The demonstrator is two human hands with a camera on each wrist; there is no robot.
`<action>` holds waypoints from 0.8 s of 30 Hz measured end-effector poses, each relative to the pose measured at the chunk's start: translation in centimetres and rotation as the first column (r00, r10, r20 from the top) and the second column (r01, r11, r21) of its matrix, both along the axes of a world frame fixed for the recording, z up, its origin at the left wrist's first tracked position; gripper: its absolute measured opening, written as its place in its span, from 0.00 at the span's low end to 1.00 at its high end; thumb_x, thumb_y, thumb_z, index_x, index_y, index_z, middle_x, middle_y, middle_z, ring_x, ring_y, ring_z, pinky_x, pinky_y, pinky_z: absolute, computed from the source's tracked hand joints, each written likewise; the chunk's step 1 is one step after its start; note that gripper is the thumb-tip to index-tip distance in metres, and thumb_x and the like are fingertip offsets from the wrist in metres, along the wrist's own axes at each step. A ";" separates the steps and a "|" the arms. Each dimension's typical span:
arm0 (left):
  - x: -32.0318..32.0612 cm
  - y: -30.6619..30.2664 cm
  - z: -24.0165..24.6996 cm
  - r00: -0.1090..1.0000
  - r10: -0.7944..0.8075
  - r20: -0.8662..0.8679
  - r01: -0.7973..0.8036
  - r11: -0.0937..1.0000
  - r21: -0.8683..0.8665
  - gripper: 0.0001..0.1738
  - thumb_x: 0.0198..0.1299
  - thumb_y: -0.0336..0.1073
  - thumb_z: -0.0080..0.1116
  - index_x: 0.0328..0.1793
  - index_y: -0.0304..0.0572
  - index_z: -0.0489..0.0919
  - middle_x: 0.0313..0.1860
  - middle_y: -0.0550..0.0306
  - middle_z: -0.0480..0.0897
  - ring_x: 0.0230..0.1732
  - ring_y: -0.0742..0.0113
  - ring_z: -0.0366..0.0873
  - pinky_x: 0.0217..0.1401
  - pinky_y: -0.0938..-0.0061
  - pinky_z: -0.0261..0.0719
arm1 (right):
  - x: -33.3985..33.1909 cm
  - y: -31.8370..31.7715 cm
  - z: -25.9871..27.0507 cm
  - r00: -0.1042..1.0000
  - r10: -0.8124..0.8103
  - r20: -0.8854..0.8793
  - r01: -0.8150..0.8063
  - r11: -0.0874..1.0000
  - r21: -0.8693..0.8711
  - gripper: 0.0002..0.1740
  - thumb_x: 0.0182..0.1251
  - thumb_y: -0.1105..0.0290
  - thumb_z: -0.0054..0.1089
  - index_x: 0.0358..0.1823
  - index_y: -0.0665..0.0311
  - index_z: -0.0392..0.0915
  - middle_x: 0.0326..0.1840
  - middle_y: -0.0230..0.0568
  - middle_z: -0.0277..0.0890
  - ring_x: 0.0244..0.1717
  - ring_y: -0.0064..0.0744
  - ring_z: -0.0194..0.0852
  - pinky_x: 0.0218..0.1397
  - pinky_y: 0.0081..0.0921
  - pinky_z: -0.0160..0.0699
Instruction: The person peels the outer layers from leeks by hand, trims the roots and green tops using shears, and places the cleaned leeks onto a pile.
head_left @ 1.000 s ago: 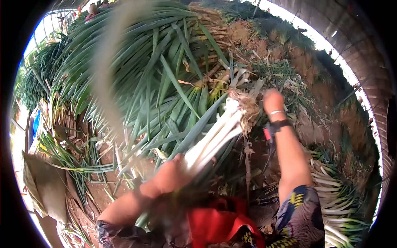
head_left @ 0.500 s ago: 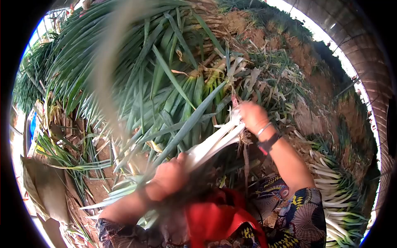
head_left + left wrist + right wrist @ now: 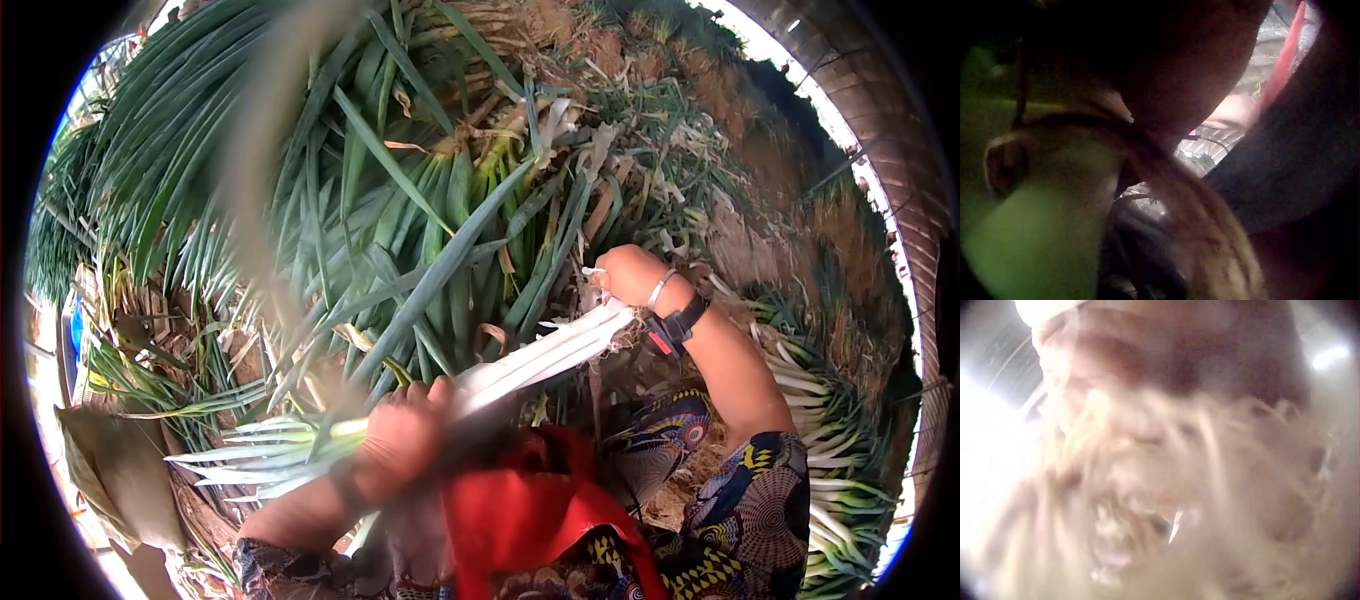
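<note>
The left hand (image 3: 405,430) is gripping smooth white-stalked, green-leafed onions (image 3: 540,358); the right hand (image 3: 640,275) is lying curled by their stringy roots (image 3: 627,335), its hold unclear

Head cam looks forward and down from above, wide fisheye, far enough back to fit left hand (image 3: 405,430), right hand (image 3: 638,275) and red cloth (image 3: 520,520). Left wrist cam sits very close, dark, blurred greens (image 3: 1041,244) filling its lower left; exact facing unclear. Right wrist cam is right up against blurred roots (image 3: 1210,437), hand above. Head and right wrist share right hand and roots.
</note>
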State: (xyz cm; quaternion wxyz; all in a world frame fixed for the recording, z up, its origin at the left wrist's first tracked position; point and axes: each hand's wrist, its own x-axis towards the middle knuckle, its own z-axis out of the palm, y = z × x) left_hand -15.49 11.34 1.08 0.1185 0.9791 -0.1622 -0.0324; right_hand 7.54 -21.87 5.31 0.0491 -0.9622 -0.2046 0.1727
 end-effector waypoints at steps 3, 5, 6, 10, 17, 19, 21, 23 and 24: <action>-0.5 0.2 -0.1 1.000 -0.004 0.010 0.004 1.000 -0.014 0.24 0.46 0.35 0.62 0.50 0.40 0.69 0.33 0.48 0.77 0.35 0.48 0.79 0.38 0.57 0.77 | 0.5 -2.8 0.3 0.924 0.012 0.382 0.050 0.987 -0.153 0.16 0.64 0.59 0.55 0.33 0.64 0.83 0.35 0.55 0.80 0.36 0.55 0.79 0.39 0.42 0.77; -0.8 0.6 -0.5 1.000 0.005 0.019 -0.004 1.000 -0.031 0.25 0.46 0.34 0.61 0.51 0.39 0.69 0.34 0.48 0.77 0.36 0.49 0.78 0.38 0.57 0.76 | 3.5 -7.5 1.7 0.844 -0.262 0.467 0.302 0.953 -0.013 0.13 0.63 0.62 0.55 0.34 0.64 0.83 0.35 0.53 0.81 0.34 0.53 0.79 0.38 0.40 0.78; -0.9 0.5 -0.7 1.000 0.009 0.007 -0.009 1.000 -0.006 0.25 0.45 0.33 0.61 0.52 0.38 0.69 0.34 0.48 0.77 0.37 0.49 0.78 0.39 0.57 0.76 | 4.5 -9.0 1.8 0.804 -0.446 0.394 0.449 0.889 0.091 0.12 0.62 0.64 0.55 0.35 0.63 0.83 0.35 0.52 0.81 0.33 0.51 0.79 0.38 0.38 0.78; -0.9 -0.1 -1.3 0.999 -0.041 0.002 0.041 0.999 0.030 0.29 0.45 0.32 0.60 0.57 0.37 0.69 0.36 0.47 0.76 0.38 0.50 0.78 0.40 0.58 0.76 | -0.3 -3.5 2.7 1.000 0.011 -0.017 -0.004 0.925 0.380 0.09 0.63 0.70 0.56 0.34 0.64 0.85 0.31 0.44 0.82 0.30 0.34 0.77 0.37 0.29 0.76; -1.4 -0.1 -1.4 0.999 -0.051 0.006 0.050 0.998 0.046 0.31 0.44 0.32 0.61 0.59 0.37 0.68 0.36 0.47 0.75 0.38 0.50 0.77 0.39 0.59 0.76 | -6.6 3.8 -2.1 0.901 0.346 -0.263 -0.235 0.896 0.377 0.17 0.62 0.58 0.65 0.41 0.66 0.82 0.31 0.43 0.79 0.30 0.33 0.77 0.37 0.28 0.75; -1.4 0.0 -1.7 0.999 -0.052 0.015 0.052 0.998 0.019 0.32 0.43 0.32 0.62 0.59 0.37 0.68 0.37 0.47 0.75 0.38 0.49 0.77 0.39 0.58 0.76 | -6.2 3.2 -2.3 0.912 0.094 -0.400 0.095 0.899 0.428 0.16 0.63 0.58 0.65 0.40 0.65 0.82 0.29 0.36 0.77 0.27 0.25 0.73 0.34 0.24 0.74; -1.4 0.1 -1.9 0.998 -0.057 0.025 0.057 0.998 0.011 0.33 0.43 0.33 0.63 0.59 0.37 0.68 0.38 0.47 0.75 0.38 0.49 0.77 0.39 0.58 0.76 | -6.1 2.8 -1.5 0.884 -0.093 -0.458 0.345 0.791 0.505 0.14 0.64 0.60 0.64 0.37 0.66 0.82 0.26 0.37 0.79 0.25 0.26 0.74 0.31 0.25 0.74; -1.5 0.1 -2.2 0.997 -0.063 0.037 0.062 0.998 0.020 0.34 0.42 0.33 0.64 0.59 0.37 0.68 0.38 0.47 0.75 0.38 0.48 0.77 0.39 0.58 0.76 | -5.1 1.8 -0.3 0.757 -0.142 -0.638 0.628 0.429 0.649 0.11 0.68 0.62 0.58 0.39 0.63 0.79 0.22 0.27 0.73 0.21 0.22 0.68 0.26 0.21 0.70; -1.5 0.1 -2.1 0.994 -0.076 0.084 0.074 0.997 0.018 0.30 0.45 0.33 0.60 0.58 0.37 0.69 0.36 0.48 0.75 0.35 0.51 0.77 0.36 0.60 0.77 | -4.7 1.0 -0.1 0.664 -0.083 -0.743 0.747 0.090 0.659 0.10 0.70 0.63 0.55 0.38 0.62 0.77 0.20 0.24 0.69 0.19 0.19 0.64 0.24 0.20 0.67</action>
